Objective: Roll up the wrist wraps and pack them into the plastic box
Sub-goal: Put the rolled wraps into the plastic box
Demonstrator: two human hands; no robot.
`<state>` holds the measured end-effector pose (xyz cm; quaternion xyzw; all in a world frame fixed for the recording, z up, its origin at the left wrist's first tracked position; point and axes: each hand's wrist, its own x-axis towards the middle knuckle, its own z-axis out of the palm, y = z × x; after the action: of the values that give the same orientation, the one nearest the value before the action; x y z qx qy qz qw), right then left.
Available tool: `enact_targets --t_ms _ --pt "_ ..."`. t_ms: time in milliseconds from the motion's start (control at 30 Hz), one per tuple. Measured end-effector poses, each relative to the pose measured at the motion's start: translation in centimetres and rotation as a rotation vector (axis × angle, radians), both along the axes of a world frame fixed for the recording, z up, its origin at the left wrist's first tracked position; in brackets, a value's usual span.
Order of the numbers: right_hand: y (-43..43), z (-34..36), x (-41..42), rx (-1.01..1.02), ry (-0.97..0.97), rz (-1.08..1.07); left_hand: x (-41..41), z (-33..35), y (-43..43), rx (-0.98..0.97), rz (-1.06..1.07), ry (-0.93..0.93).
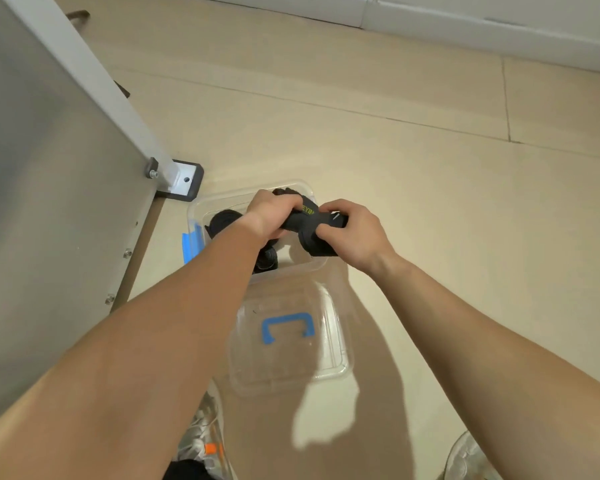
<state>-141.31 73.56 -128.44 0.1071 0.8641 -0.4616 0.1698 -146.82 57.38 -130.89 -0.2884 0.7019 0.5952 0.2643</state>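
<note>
Both hands are over the open plastic box (195, 211) on the floor (430, 188), left hand (274, 216) and right hand (355, 233) each curled tight round one black wrist wrap (309, 227) (yellow-green lettering showing between them), holding it just above the box's far right corner. Down inside, rolled wraps (220, 221) sit towards the left wall, and the clear lid (333, 362) lies flat at the box's near edge.

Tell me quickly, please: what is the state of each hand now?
The left hand is closed, gripping the black wrist wrap.
The right hand is closed, gripping the same wrap.
</note>
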Motion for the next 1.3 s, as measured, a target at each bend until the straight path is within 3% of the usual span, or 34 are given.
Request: enact_targets --t_ms 300,600,900,1067,1200,1300 --pt "-1.7 -2.0 -0.4 0.113 0.045 0.227 -1.1 -1.6 -1.9 -0.216 -0.275 0.142" --pt "-3.6 -3.4 0.1 0.398 0.123 0.46 -1.2 -1.3 -2.6 -0.531 -0.548 0.259" --pt "-3.8 -3.0 0.3 0.503 0.132 0.531 -1.2 -0.8 -0.9 -0.975 -0.773 0.377" --pt "-3.2 -3.2 0.3 0.515 0.13 0.577 -1.6 -0.9 0.4 -0.8 -0.638 0.308" --pt "-3.5 -3.4 0.5 0.445 0.116 0.438 -2.3 -0.6 -0.1 -0.449 -0.445 0.177" --pt "-4.0 -4.0 0.6 0.545 0.133 0.435 -2.9 -0.5 -0.7 -0.321 -0.361 0.096"
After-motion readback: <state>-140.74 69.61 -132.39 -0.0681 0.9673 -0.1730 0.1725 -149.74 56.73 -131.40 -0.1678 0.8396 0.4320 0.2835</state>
